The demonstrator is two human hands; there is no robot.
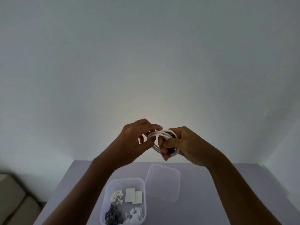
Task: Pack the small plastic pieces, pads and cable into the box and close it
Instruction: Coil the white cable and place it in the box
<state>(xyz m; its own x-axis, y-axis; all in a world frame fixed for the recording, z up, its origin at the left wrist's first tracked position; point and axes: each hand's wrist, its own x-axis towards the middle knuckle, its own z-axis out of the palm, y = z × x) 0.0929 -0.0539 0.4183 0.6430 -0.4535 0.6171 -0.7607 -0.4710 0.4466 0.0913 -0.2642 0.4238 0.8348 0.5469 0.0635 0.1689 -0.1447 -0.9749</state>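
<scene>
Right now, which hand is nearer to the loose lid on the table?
Right. The right hand is raised above the lid, gripping the coiled cable; the left hand also holds the cable but sits further left, above the box.

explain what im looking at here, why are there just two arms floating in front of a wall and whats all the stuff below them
There is no machine here. One camera sits on a person's head and looks forward and down, so you see that person's own bare arms reaching out in front of a plain wall.

The left hand and right hand together hold a coiled white cable, lifted above a table.

On the table stands an open clear plastic box. Inside lie small white pieces, two white square pads, dark pieces and more white pieces. The box's clear lid lies beside it, on the right.
</scene>
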